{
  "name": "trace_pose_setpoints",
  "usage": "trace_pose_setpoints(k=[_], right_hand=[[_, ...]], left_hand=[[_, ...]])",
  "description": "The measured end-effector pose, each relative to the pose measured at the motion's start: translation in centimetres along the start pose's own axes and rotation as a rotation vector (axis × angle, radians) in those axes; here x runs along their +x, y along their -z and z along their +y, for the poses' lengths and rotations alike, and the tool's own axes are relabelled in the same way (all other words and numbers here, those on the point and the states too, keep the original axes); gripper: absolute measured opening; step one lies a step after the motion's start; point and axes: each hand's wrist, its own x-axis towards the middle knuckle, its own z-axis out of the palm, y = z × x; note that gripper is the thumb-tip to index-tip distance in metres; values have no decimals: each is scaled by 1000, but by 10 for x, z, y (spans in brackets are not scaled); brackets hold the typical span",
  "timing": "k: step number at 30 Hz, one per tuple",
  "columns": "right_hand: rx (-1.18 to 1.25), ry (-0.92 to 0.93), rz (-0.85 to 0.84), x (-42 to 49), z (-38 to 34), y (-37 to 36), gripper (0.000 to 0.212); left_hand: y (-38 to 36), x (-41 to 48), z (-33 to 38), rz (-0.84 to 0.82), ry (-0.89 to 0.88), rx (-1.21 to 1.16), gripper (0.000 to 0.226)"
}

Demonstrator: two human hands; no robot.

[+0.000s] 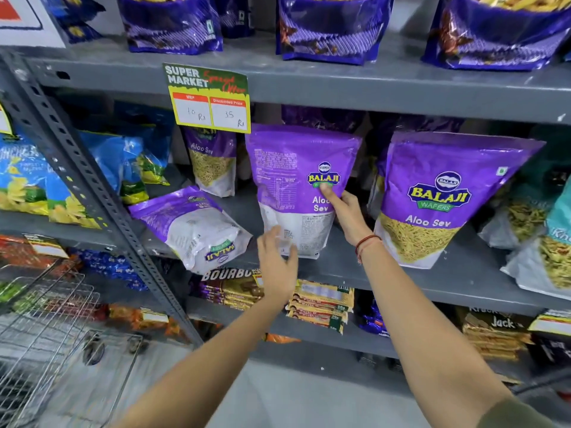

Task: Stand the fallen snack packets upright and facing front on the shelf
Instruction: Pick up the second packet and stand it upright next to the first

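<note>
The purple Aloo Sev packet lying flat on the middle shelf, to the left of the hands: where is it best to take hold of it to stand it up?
Probably by the sealed purple end of the fallen packet, which points to the back-left. It lies back side up with its logo upside down and its white bottom at the shelf edge. The open left hand is nearest; reach in from the front-left, lift that end and turn it.
</note>
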Motion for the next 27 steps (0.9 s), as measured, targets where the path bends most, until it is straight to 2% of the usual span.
trace_pose_setpoints(k=[2,5,7,9,12,15,17,18,20,22,24,27], right_hand=[[-50,7,60,-7,4,-3,15],[-154,80,243,-23,10,-13,19],[-189,166,312,-40,14,-24,21],[-154,235,344,-57,17,-36,30],[-165,272,384,-73,21,-46,45],[-247,288,323,-74,25,-40,51],[-251,281,320,-67,28,-31,43],[-254,269,339,-61,30,-25,41],[-300,223,369,-47,34,-11,49],[-380,147,322,-32,38,1,64],[-426,85,235,-18,41,10,75],[-403,61,233,-2,43,17,86]], left_hand=[[-13,-10,-2,-55,-5,63,67],[-26,-3,-3,-194,35,127,107],[-27,11,-5,-249,47,105,121],[-24,26,-5,-256,-3,28,114],[-21,51,-8,-317,-2,-133,84],[-7,87,-13,-587,53,68,82],[8,116,-15,-751,58,238,74],[14,129,-15,-769,52,318,65],[26,148,-11,-685,61,441,52],[31,157,-9,-594,133,323,48],[32,156,-9,-642,178,195,56],[29,147,-14,-682,150,217,67]])
